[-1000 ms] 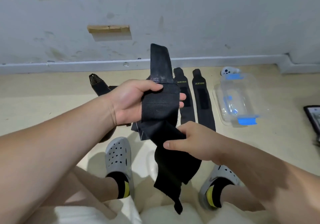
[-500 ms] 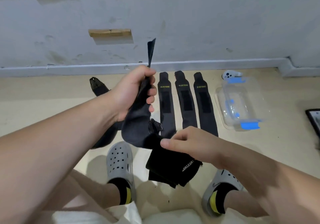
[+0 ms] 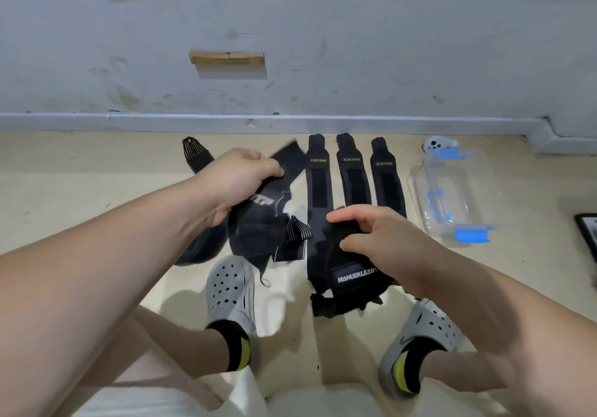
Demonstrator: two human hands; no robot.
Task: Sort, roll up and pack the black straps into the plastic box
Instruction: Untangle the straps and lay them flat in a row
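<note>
My left hand point(image 3: 237, 179) grips one end of a wide black strap point(image 3: 258, 229) that sags toward the floor. My right hand point(image 3: 371, 239) pinches a bunched black strap marked MANUEKLEAR point(image 3: 353, 282), hanging just above the floor. Three black straps lettered XUEYING lie flat side by side: the left one point(image 3: 318, 184), the middle one point(image 3: 353, 177) and the right one point(image 3: 387, 180). A clear plastic box point(image 3: 452, 197) with blue clips sits on the floor to their right. More black straps point(image 3: 197, 153) lie at the left, partly hidden by my left arm.
The beige floor point(image 3: 80, 184) ends at a grey wall with a skirting ledge point(image 3: 323, 122). A white controller point(image 3: 436, 143) lies behind the box. A dark flat object point(image 3: 588, 235) sits at the right edge. My feet wear grey clogs point(image 3: 231, 290) below the straps.
My left hand lowered its strap from upright to a sagging bundle near the floor. My right hand moved right with the bunched strap, and the two pieces came apart. The view tilted down.
</note>
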